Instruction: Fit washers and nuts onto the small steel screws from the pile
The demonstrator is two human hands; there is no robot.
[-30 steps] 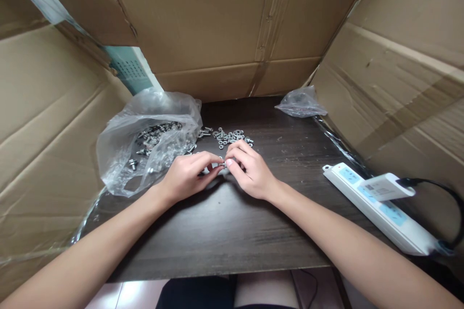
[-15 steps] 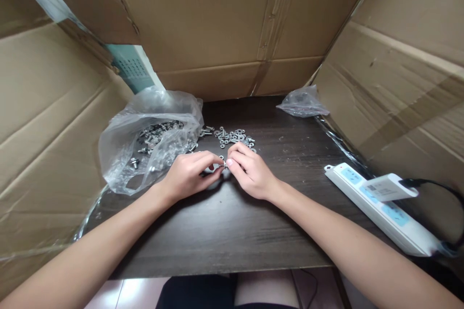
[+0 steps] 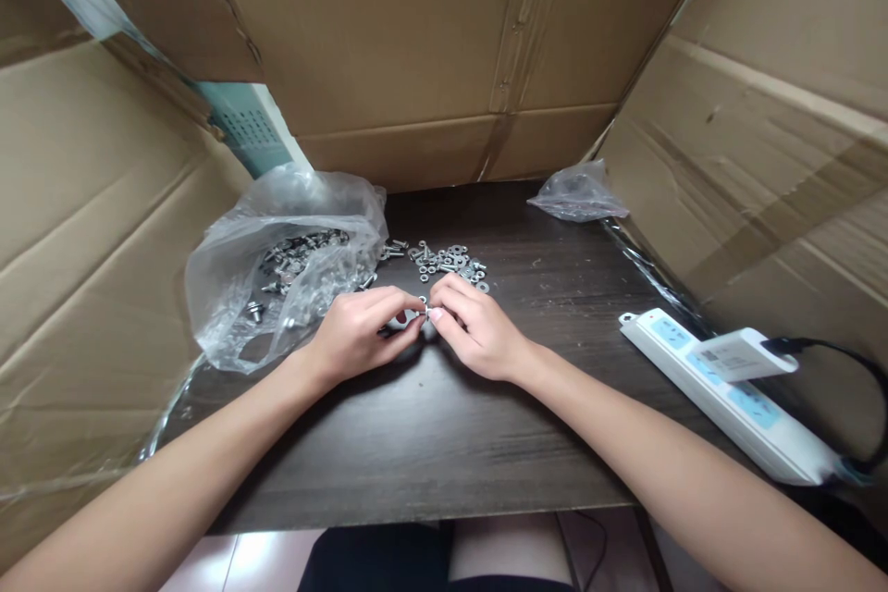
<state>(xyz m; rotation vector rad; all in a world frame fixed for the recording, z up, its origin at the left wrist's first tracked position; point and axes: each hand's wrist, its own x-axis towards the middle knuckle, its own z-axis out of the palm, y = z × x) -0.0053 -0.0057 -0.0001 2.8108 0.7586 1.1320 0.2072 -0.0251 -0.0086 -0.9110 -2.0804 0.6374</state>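
Observation:
Fingertip to fingertip, my left hand (image 3: pixel 364 328) and my right hand (image 3: pixel 478 328) meet over the middle of the dark table. Between them is a small metal bolt (image 3: pixel 426 313) with what looks like a washer on it. My left thumb and index finger pinch one end. The right thumb and fingers close on the other end and hide part of it. Just behind the fingertips a nut (image 3: pixel 423 300) shows. Beyond my right hand lies a loose pile of bolts, nuts and washers (image 3: pixel 450 261).
A clear plastic bag (image 3: pixel 215 277) of bolt assemblies lies open on the left. A smaller plastic bag (image 3: pixel 579 192) sits at the back right. On the right is a white power strip (image 3: pixel 728 398) with a plugged-in adapter (image 3: pixel 746 355). Cardboard walls (image 3: pixel 416 37) surround the table (image 3: pixel 416 444).
Both hands stay together on the bolt, with only slight finger movement. The whole view has shifted a little; the pile and bags lie as before.

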